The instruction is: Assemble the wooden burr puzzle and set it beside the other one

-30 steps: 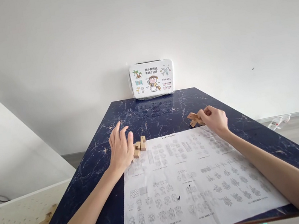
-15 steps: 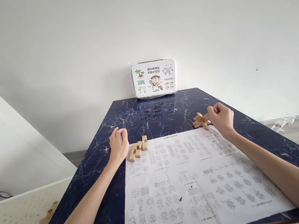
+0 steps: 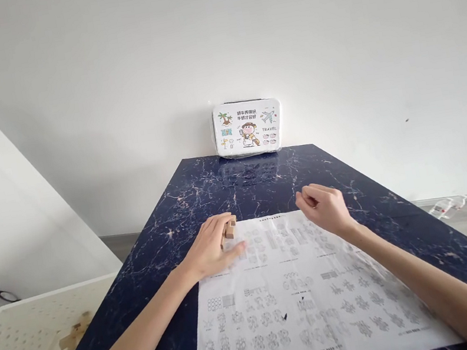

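Several notched wooden puzzle pieces point(image 3: 230, 232) lie at the upper left corner of a printed paper sheet point(image 3: 301, 313). My left hand point(image 3: 210, 247) curves around their left side, its fingers over the far end and its thumb spread apart over the paper. Part of the pieces is hidden under those fingers. At the sheet's upper right, my right hand point(image 3: 324, 207) is closed in a fist. Whatever it holds, if anything, is hidden from view; no wooden piece shows around it.
The sheet covers the near part of a dark blue marbled table point(image 3: 258, 191). A white printed case point(image 3: 248, 128) stands at the far edge against the wall. To the left, a cream perforated basket point(image 3: 10, 338) contains wooden pieces point(image 3: 76, 333). A clear plastic item point(image 3: 447, 206) lies beyond the right edge.
My left hand has moved right, from beside the puzzle pieces onto them. My right hand has shifted left and nearer; the crossed wooden pieces beside it no longer show. The view has shifted slightly.
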Available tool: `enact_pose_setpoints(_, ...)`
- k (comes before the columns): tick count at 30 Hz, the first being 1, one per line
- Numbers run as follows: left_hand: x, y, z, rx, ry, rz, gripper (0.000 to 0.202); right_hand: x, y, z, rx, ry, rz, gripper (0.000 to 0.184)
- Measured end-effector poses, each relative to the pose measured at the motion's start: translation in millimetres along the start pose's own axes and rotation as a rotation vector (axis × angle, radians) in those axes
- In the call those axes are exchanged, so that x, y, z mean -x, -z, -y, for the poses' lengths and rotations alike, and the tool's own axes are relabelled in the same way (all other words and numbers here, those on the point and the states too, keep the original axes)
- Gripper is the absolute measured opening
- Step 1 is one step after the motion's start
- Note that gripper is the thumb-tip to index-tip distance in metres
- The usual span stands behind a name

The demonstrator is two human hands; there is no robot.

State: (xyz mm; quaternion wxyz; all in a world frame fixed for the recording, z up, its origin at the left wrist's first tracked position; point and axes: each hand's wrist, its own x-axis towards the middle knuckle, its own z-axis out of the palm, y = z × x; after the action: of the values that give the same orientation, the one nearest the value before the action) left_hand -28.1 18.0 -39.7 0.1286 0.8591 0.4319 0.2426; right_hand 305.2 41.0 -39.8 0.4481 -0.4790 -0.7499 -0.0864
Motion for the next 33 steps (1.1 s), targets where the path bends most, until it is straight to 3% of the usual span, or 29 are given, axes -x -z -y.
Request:
enact_pose_setpoints(2,0.3,-1.0,-3.1,-0.045,-0.031,0.025,0.072,-5.1,1.4,12.3,-0.017,0.094,0.254,0.042)
enact_pose_setpoints(5,-1.8,-2.5,-4.1,-0.055,-0.007,0.054,0.075,-13.8,1.6,37.4,0.023,0.267,0.539,0.04)
enact_pose_setpoints(10,-8.2,-6.7,-6.6,0.006,-0.006,0.052,0.051,-28.7,-4.8,81.9,0.026,0.231,0.747,0.032)
enact_pose_setpoints(13,-12.7,-10.5,-10.7,0.06,-0.015,0.07,0.037,-33.0,-15.4,95.0,0.008,0.089,0.753,0.028)
enact_pose_setpoints(17,-17.4,-15.5,-21.5,0.125,0.011,0.139,0.031,-25.8,-31.8,93.5,0.054,-0.018,0.744,0.027)
enact_pose_setpoints(20,-17.7,-18.1,-32.9,0.204,0.038,0.176,0.036,-15.3,-35.7,86.2,0.015,-0.013,0.771,0.023)
enact_pose_setpoints(23,-12.4,-18.3,-39.2,0.28,0.036,0.207,0.055,-4.8,-29.5,78.7,-0.073,0.003,0.776,0.017)
enact_pose_setpoints(28,7.1,-12.8,-28.3,0.221,0.128,0.173,0.077,17.6,-16.0,69.2,-0.186,-0.029,0.701,0.009)
enact_pose_setpoints(33,15.4,-6.8,-17.9,0.169,0.141,0.087,0.075,32.4,-15.4,66.6,-0.303,0.048,0.573,0.031)
